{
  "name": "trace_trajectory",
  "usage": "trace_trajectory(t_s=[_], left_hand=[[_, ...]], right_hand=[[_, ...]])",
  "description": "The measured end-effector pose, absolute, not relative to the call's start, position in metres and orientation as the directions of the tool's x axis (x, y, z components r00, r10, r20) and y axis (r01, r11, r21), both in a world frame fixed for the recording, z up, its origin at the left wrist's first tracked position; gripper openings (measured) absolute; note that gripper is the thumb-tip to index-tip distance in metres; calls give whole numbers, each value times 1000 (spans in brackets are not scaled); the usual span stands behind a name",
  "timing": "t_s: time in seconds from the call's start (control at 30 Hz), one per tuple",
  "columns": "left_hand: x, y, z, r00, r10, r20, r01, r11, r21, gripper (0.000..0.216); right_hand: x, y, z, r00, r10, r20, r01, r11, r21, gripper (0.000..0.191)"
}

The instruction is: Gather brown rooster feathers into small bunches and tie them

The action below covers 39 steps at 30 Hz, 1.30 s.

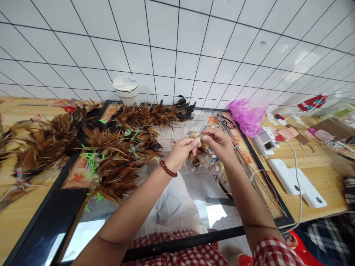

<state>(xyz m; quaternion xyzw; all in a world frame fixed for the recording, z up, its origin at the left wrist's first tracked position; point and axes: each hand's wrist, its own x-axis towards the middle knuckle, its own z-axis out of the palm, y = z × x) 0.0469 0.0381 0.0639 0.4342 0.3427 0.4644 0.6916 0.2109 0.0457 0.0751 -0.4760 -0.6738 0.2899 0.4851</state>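
Observation:
Over the glass tabletop, my left hand point(183, 149), with a dark red bead bracelet point(168, 169) on the wrist, pinches a small tuft of pale feathers point(196, 135). Just to its right, my right hand point(219, 143) has thumb and forefinger closed at the other side of the same tuft; the exact grip there is too small to make out. Beneath and beside the hands lies a loose pile of light, mixed feathers point(196, 159). Brown feather bundles point(116, 162), some tied with bright green strips point(90, 162), lie on the left.
A white lidded container point(126, 90) stands against the tiled wall. Eyeglasses point(226, 121) and a pink plastic bag point(248, 114) lie at the back right. White devices point(296, 183) and a cable point(298, 177) are on the right wooden table. A dark phone or tablet point(52, 225) lies front left.

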Motion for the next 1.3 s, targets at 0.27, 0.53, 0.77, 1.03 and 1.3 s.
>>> trace_trajectory(t_s=[0.27, 0.53, 0.77, 1.03, 1.3], left_hand=[[46, 35, 68, 343, 938, -42, -315, 157, 936, 36], [45, 34, 68, 420, 903, -92, -376, 265, 888, 33], [48, 32, 69, 465, 881, -84, -440, 312, 842, 33], [47, 31, 71, 458, 887, -54, -406, 263, 875, 35], [48, 30, 70, 484, 874, -49, -354, 247, 902, 32]], right_hand=[[204, 45, 78, -78, 939, 334, 189, 343, -920, 13], [207, 47, 73, -173, 984, 45, -121, 24, -992, 38], [206, 46, 73, -218, 976, -5, -193, -48, -980, 40], [208, 43, 74, -357, 934, 18, -265, -83, -961, 44], [202, 42, 73, -230, 954, 193, -223, 141, -965, 19]])
